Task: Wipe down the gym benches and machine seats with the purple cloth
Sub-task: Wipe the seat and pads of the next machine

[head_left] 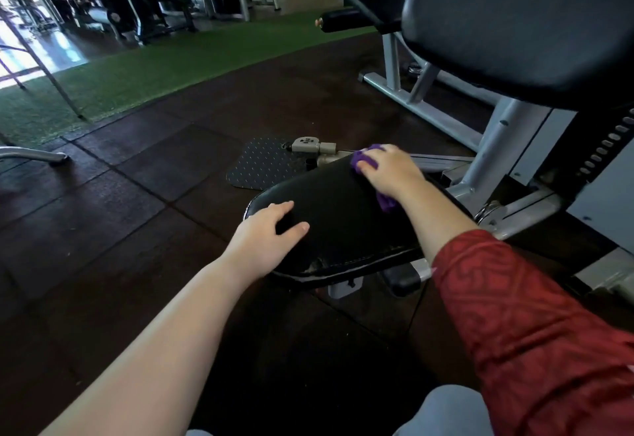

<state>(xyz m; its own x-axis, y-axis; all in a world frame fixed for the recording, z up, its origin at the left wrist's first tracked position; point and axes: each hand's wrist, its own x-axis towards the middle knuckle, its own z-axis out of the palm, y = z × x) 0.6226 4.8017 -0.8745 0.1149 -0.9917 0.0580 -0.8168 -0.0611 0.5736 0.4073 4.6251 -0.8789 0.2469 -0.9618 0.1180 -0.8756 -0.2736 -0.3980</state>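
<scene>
1. Dark rubber floor tiles with visible seams cover the near ground.
2. A green turf strip runs diagonally beyond them.
3. Dark exercise machines crowd the far side, dim and indistinct.
4. Daylight enters through an opening at far left, glaring on the glossy floor there.
5. A black studded foot plate lies on the tiles.
6. A grey steel frame stands at right; a chrome tube curves along the floor at left.
</scene>
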